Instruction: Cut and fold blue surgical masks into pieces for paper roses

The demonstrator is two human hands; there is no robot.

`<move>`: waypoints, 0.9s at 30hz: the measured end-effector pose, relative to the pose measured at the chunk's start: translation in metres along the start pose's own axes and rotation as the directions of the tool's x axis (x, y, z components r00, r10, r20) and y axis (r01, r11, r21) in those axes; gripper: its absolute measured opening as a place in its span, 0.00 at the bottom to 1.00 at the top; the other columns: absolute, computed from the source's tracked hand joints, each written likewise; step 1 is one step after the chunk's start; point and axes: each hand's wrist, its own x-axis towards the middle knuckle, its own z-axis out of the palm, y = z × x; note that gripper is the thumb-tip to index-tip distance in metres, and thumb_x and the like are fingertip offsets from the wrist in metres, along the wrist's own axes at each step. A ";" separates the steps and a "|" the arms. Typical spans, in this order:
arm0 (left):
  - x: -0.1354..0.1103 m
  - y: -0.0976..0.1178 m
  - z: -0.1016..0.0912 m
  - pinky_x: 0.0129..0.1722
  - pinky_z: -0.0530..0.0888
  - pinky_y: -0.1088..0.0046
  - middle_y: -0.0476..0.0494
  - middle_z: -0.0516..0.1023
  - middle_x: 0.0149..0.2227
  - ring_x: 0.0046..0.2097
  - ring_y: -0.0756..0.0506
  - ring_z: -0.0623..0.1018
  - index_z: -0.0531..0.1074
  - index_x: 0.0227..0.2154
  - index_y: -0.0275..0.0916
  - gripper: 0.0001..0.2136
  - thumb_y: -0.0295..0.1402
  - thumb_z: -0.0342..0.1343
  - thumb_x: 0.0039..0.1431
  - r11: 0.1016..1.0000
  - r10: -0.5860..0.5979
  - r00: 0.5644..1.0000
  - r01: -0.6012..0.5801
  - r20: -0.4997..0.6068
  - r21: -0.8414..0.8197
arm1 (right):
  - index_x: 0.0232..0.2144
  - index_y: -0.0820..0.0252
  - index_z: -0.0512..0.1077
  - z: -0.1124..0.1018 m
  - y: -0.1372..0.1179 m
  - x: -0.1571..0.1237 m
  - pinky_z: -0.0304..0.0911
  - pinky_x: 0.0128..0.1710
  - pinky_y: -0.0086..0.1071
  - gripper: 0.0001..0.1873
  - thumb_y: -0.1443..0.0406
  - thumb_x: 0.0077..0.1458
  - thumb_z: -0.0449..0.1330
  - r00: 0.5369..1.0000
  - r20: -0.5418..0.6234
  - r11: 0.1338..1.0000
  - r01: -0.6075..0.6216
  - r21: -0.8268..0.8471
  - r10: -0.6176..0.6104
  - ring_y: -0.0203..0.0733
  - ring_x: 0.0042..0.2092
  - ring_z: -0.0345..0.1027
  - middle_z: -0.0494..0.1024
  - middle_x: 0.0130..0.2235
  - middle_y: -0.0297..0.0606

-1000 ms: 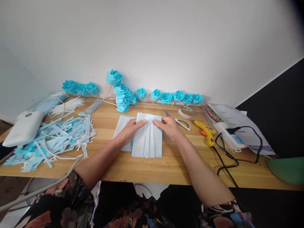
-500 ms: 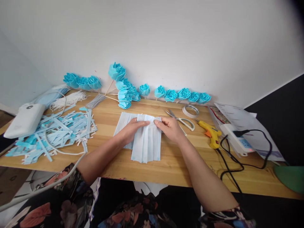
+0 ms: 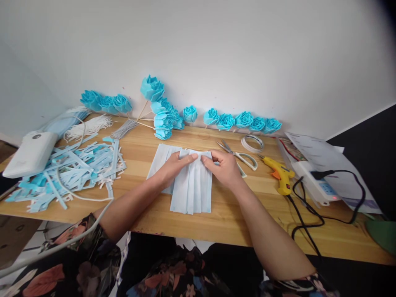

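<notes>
Between my two hands hangs a pale blue pleated face mask sheet (image 3: pixel 191 187), gripped along its top edge. My left hand (image 3: pixel 175 167) pinches it near the top left, thumb on the front and fingers behind. At the top right corner, my right hand (image 3: pixel 223 167) pinches it the same way. Partly covered by my left hand and the held sheet, another mask sheet (image 3: pixel 159 159) lies on the wooden table (image 3: pixel 139 218). Beyond my right hand are scissors (image 3: pixel 239 156) with white handles, lying partly open.
Blue fabric flowers (image 3: pixel 244 119) on sticks line the wall. Cut blue strips (image 3: pixel 77 169) and a white power bank (image 3: pixel 31 152) cover the left. At right lie a tape roll (image 3: pixel 252 143), a yellow glue gun (image 3: pixel 280 175), a power strip (image 3: pixel 315 183) with black cords, and papers (image 3: pixel 324 161).
Both hands keep their pinch on the mask sheet's top edge, and my thumbs have shifted slightly along it. The camera view has moved a little.
</notes>
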 end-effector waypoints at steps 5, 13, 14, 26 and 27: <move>0.000 0.003 0.000 0.36 0.71 0.70 0.44 0.79 0.32 0.32 0.46 0.76 0.76 0.33 0.33 0.16 0.39 0.68 0.46 1.000 0.000 1.000 0.001 -0.028 0.024 | 0.17 0.57 0.54 0.002 -0.002 -0.001 0.45 0.26 0.31 0.20 0.59 0.55 0.56 0.999 0.005 0.998 0.052 -0.041 -0.052 0.33 0.24 0.49 0.55 0.20 0.28; 0.001 0.004 0.000 0.37 0.73 0.67 0.42 0.80 0.29 0.31 0.45 0.78 0.76 0.31 0.33 0.15 0.39 0.69 0.45 0.993 -0.080 0.995 0.084 0.057 -0.085 | 0.18 0.57 0.58 0.004 -0.001 0.000 0.48 0.27 0.31 0.16 0.61 0.54 0.56 0.997 -0.029 0.989 0.073 -0.125 -0.077 0.34 0.24 0.53 0.60 0.19 0.29; 0.001 0.004 0.000 0.37 0.73 0.68 0.42 0.80 0.29 0.31 0.45 0.78 0.77 0.31 0.33 0.15 0.40 0.69 0.46 0.991 -0.085 0.993 0.092 0.079 -0.093 | 0.18 0.57 0.59 0.005 -0.001 0.000 0.48 0.27 0.31 0.15 0.61 0.53 0.56 0.995 -0.042 0.987 0.084 -0.139 -0.091 0.34 0.24 0.53 0.60 0.20 0.29; 0.004 -0.003 -0.003 0.32 0.70 0.73 0.48 0.76 0.28 0.29 0.50 0.74 0.74 0.30 0.34 0.16 0.42 0.68 0.47 0.997 0.069 0.996 -0.071 0.057 0.024 | 0.21 0.57 0.67 0.012 0.002 0.000 0.52 0.28 0.31 0.09 0.63 0.51 0.57 0.990 -0.139 0.997 -0.008 -0.074 -0.002 0.35 0.25 0.59 0.68 0.21 0.31; 0.004 -0.003 -0.002 0.32 0.70 0.74 0.49 0.75 0.27 0.29 0.51 0.73 0.74 0.30 0.34 0.16 0.42 0.68 0.47 0.995 0.092 0.994 -0.095 0.050 0.041 | 0.20 0.57 0.65 0.012 0.002 0.000 0.51 0.26 0.31 0.10 0.62 0.51 0.57 0.991 -0.120 0.999 -0.051 -0.001 0.051 0.35 0.24 0.57 0.66 0.20 0.31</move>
